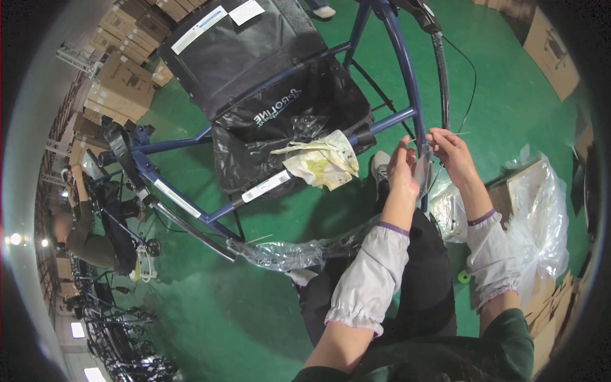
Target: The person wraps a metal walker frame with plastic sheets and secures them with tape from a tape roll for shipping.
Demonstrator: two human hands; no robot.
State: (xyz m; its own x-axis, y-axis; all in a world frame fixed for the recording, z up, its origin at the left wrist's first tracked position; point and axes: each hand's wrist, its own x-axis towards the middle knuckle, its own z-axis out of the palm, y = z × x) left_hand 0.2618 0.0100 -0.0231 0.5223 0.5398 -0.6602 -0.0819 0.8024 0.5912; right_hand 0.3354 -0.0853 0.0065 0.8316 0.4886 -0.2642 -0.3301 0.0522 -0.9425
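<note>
**Both hands at the side tube of the blue frame (407, 76), about 2 o'clock from picture centre.**

At 9 o'clock a co-worker (73, 226) crouches by another frame, with cardboard boxes (121, 83) stacked at 10. The blue frame lies tipped on the green floor (210, 305), which we judge brings its tubes within arm's reach. Its black seat fabric (280, 108) carries crumpled yellowish wrapping (321, 162), and clear film (299, 251) trails below it at 6. Our left hand (402, 169) stands fingers-straight, flat against a clear sleeve (424, 170) on the tube, likely steadying it; we cannot tell whether it grips. Our right hand (449, 149) pinches a thin pale strip (461, 134) just beside a black cable (440, 76). At 3 o'clock an open carton (503, 197) of plastic bags sits close by.
</note>
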